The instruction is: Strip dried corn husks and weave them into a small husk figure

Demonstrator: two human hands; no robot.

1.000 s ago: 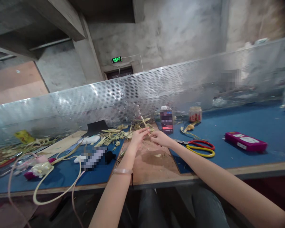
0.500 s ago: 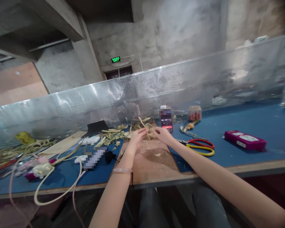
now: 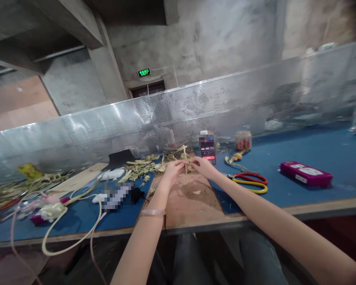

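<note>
Over the brown board (image 3: 192, 202) on the bench (image 3: 302, 158), the person's two hands meet near its far end. The left hand (image 3: 174, 171), with a pale band (image 3: 153, 212) around its wrist, has its fingers pinched on a pale dry strip (image 3: 185, 152) that stands roughly upright. The right hand (image 3: 204, 167) is bent in close beside the strip; whether its fingers grip it too, I can't tell.

Dry plant scraps (image 3: 169, 157) lie at the board's far end, and more leafy pieces (image 3: 142, 170) spread to its left. A phone (image 3: 207, 150) stands just beyond the board's far right corner, its screen lit. Right of the board lie scissors (image 3: 250, 183) with one red and one yellow handle; a jar (image 3: 243, 140) sits farther back on that side, and a purple box (image 3: 306, 173) well to the right. Well left of the board are a looping pale cord (image 3: 55, 253) and a yellow packet (image 3: 29, 171).
</note>
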